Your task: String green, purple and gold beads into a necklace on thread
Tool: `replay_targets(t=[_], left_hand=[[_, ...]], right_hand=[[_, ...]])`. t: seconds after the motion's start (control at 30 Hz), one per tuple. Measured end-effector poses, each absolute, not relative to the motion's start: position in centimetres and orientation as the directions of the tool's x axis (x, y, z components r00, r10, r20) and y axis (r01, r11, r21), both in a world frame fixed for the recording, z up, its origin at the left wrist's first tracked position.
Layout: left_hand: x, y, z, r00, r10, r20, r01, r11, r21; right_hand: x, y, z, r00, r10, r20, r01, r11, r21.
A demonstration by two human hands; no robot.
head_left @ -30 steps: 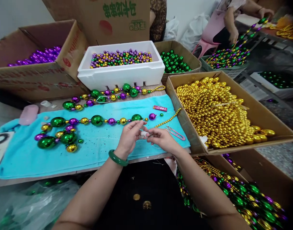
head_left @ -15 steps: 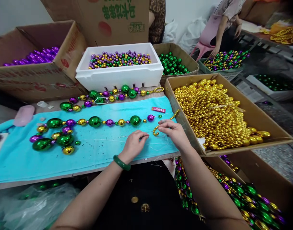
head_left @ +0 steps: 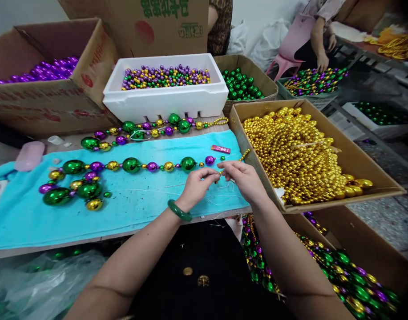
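Observation:
My left hand [head_left: 200,183], with a green bangle [head_left: 179,210] at the wrist, is closed in a pinch. Its fingertips are beside those of my right hand [head_left: 242,178], which pinches the end of a thin strand of small gold beads [head_left: 245,154]. What the left fingertips hold is too small to make out. Both hands are above the blue towel [head_left: 150,186], where pale threads lie. Left of them, a strand of large green, purple and gold beads [head_left: 132,165] stretches over the towel and loops round at its left end. A small red packet [head_left: 220,149] lies behind the hands.
A box of gold beads [head_left: 384,191] stands at the right. Behind are a white foam box [head_left: 163,100], a box of green beads [head_left: 270,98] and a carton of purple beads [head_left: 40,100]. A person's hand [head_left: 322,61] touches beads at the back right.
My left hand has moved right, up to my right hand, and the fingertips have come together. The curled end of the gold strand is now mostly hidden by my fingers. The view has shifted slightly.

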State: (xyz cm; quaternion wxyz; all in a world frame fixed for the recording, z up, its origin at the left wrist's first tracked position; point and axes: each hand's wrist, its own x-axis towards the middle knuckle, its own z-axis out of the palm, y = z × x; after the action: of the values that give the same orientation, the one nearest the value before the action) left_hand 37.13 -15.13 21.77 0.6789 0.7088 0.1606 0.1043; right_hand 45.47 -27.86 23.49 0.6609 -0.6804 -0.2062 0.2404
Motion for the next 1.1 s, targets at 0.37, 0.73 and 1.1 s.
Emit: replay_targets(t=[0.37,0.73,1.1], left_hand=[[36.5,-13.0,21.8,0.851,0.524,-0.038,0.010,0.055,0.998],[36.2,-13.4,21.6,0.853,0.520,-0.051,0.031,0.047,0.998],[36.3,-13.5,21.5,0.857,0.512,-0.054,0.035,0.047,0.998]], right_hand=[[46.7,-32.2,21.4,0.866,0.458,-0.201,0.336,-0.830,-0.445],[45.3,-29.4,19.3,0.895,0.341,-0.287,0.270,-0.927,-0.260],[45.6,-31.1,20.5,0.858,0.435,-0.273,0.249,-0.817,-0.520]])
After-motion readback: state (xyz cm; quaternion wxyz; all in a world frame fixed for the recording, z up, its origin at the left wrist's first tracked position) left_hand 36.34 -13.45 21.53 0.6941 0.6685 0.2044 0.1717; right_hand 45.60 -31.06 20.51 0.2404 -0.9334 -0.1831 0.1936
